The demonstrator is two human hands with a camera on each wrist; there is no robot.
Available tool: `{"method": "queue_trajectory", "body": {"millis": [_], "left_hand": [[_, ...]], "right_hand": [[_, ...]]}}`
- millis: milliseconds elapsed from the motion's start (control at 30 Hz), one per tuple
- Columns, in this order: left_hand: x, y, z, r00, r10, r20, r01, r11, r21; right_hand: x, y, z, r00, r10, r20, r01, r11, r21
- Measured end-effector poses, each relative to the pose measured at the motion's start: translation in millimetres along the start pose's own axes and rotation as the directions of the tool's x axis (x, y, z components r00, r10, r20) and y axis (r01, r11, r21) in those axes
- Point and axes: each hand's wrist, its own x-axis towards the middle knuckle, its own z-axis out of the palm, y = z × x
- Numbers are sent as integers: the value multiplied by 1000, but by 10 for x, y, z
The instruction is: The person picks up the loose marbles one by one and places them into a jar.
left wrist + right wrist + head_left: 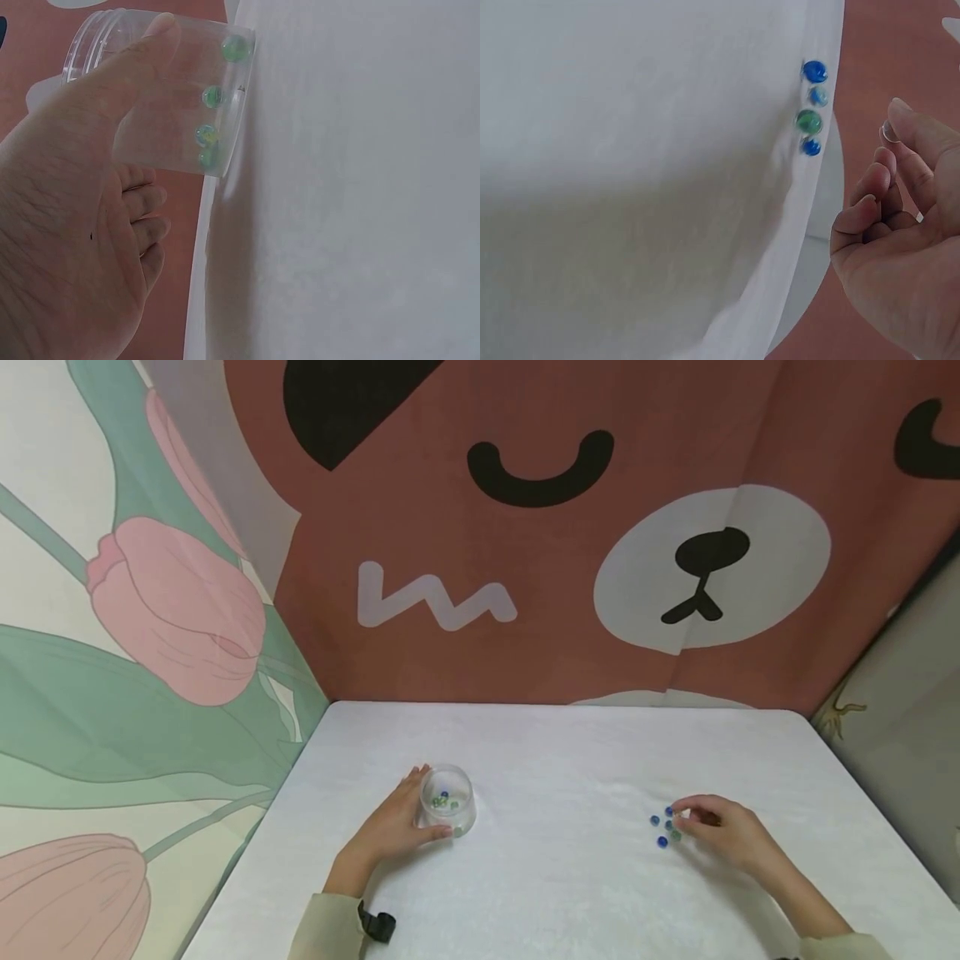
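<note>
A clear plastic jar (467, 817) stands upright on the white tabletop, left of centre. My left hand (392, 827) grips its side, with the thumb laid along the wall in the left wrist view. Several marbles lie at the bottom of the jar, among them a green marble (235, 48). Over on the right, my right hand (729, 837) pinches a clear marble (889, 131) between thumb and index finger, above the table. Close by its fingertips lies a loose group of marbles, including a blue marble (662, 842) and a green marble (808, 121).
A white cloth (555, 893) covers the table. Behind it hangs a brown curtain (555, 652) with a bear face, and a tulip-print curtain (172, 735) runs along the left side. The stretch of table between the hands separates the jar from the loose marbles.
</note>
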Motion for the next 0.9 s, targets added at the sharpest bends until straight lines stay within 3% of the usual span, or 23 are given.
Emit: {"method": "queue_trajectory", "body": {"millis": [367,900], "left_hand": [[0,-12,11,1000,14,-11,-14,1000,-4],[6,-22,21,1000,15,-10,-15,1000,1]], "right_hand": [[27,-155,88,995,-83,-48,85,995,46],[79,-444,224,992,-110,-56,116,987,113]]}}
